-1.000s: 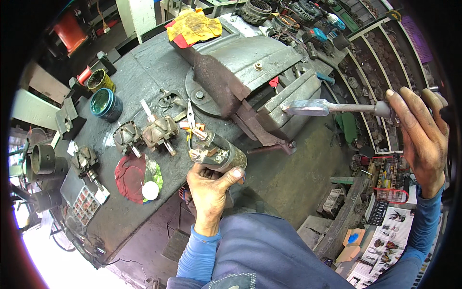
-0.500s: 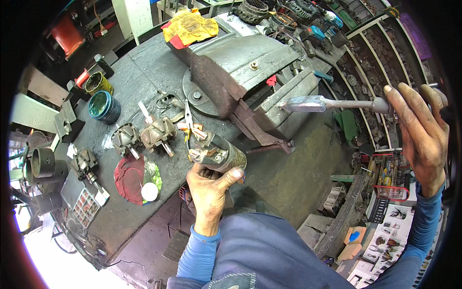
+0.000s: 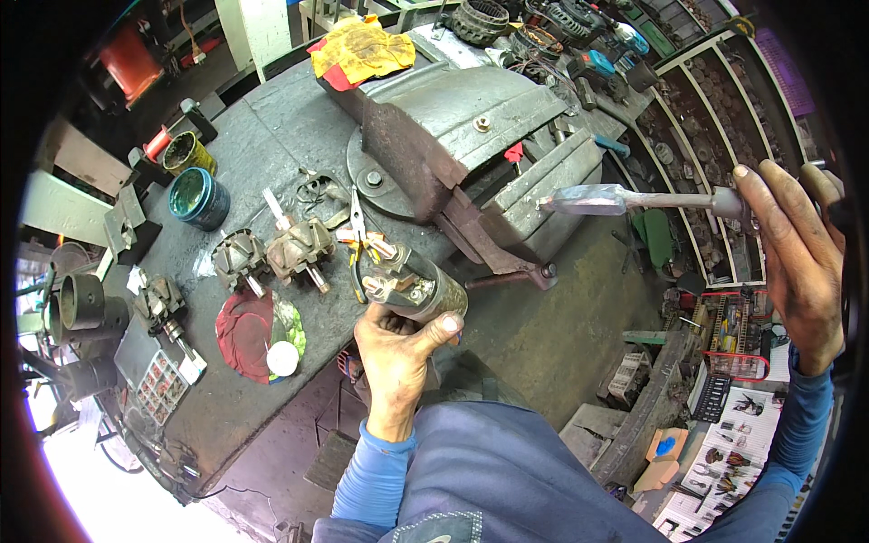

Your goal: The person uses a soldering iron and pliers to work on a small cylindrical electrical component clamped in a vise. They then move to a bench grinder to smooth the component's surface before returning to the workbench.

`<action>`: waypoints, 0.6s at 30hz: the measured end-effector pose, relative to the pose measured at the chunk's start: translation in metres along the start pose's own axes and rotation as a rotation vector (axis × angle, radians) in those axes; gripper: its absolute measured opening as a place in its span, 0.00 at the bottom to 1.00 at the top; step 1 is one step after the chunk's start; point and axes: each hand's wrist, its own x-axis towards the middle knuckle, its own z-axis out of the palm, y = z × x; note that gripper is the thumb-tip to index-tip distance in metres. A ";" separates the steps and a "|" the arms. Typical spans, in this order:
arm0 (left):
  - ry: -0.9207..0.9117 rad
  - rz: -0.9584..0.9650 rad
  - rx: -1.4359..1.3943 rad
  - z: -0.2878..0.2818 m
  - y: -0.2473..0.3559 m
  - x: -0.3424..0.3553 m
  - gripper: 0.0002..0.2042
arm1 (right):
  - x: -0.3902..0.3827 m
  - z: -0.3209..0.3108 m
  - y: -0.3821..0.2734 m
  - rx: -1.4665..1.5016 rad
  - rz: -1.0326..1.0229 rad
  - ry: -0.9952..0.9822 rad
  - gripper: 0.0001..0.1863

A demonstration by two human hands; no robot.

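Observation:
My left hand [image 3: 394, 357] grips a cylindrical metal part [image 3: 425, 290] with terminals and copper pieces on its end, held at the bench's front edge. My right hand [image 3: 797, 235] is closed on the handle of a large soldering iron [image 3: 593, 199], whose long head points left, its tip at the front jaw block of the big grey bench vise [image 3: 416, 104]. Long-nose pliers [image 3: 358, 226] lie just behind the metal part. Left of them are two rotor-like parts [image 3: 299, 253] [image 3: 240, 262] and a red-and-green cloth [image 3: 244, 335] with a small white lid [image 3: 281, 359].
On the bench [image 3: 262, 118] are a blue tub [image 3: 199, 199], yellow can [image 3: 186, 154], parts organiser [image 3: 158, 389] and yellow cloth [image 3: 362, 50]. Alternator parts [image 3: 480, 23] crowd the back. Shelving [image 3: 706, 145] curves along the right; a tool tray [image 3: 724, 452] sits lower right.
Both hands have shifted very slightly to the right with what they hold, the iron's tip staying near the vise. Otherwise little has moved.

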 end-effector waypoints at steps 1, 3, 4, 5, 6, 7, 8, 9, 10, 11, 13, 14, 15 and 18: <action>0.002 -0.003 0.010 0.000 0.000 0.000 0.26 | -0.001 -0.001 0.001 -0.005 0.002 -0.026 0.24; -0.002 0.003 0.015 0.001 0.000 0.001 0.26 | -0.003 -0.002 0.001 -0.027 0.011 -0.044 0.24; -0.004 0.006 0.017 0.002 0.000 0.002 0.26 | -0.002 -0.002 0.001 -0.009 -0.006 -0.022 0.24; -0.004 0.003 0.011 0.002 0.000 0.002 0.26 | -0.002 -0.002 0.001 -0.006 -0.012 -0.021 0.24; -0.003 0.000 0.006 0.003 -0.001 0.002 0.26 | 0.000 -0.001 0.000 -0.005 -0.015 -0.004 0.23; -0.001 -0.003 0.001 0.004 -0.001 0.003 0.26 | 0.001 -0.001 -0.001 0.005 -0.031 0.014 0.23; -0.006 -0.010 0.000 0.004 -0.001 0.003 0.26 | 0.004 0.002 -0.002 0.012 -0.043 0.047 0.22; -0.010 -0.017 -0.001 0.004 -0.001 0.003 0.26 | 0.006 0.003 -0.003 0.018 -0.050 0.066 0.21; -0.014 -0.025 -0.001 0.004 -0.001 0.003 0.26 | 0.008 0.004 -0.004 0.025 -0.058 0.085 0.21; -0.019 -0.025 0.008 0.004 -0.002 0.003 0.26 | 0.010 0.006 -0.004 0.031 -0.061 0.091 0.21; -0.026 -0.023 0.028 0.003 -0.002 0.004 0.26 | 0.010 0.005 -0.005 0.034 -0.056 0.083 0.21; -0.031 -0.025 0.030 0.003 -0.002 0.004 0.26 | 0.009 0.002 -0.006 0.031 -0.047 0.070 0.22; -0.036 -0.028 0.034 0.003 -0.003 0.004 0.26 | 0.008 0.001 -0.005 0.024 -0.043 0.070 0.22; -0.027 -0.032 0.049 0.003 -0.005 0.004 0.26 | 0.005 -0.002 -0.001 -0.017 -0.054 0.016 0.23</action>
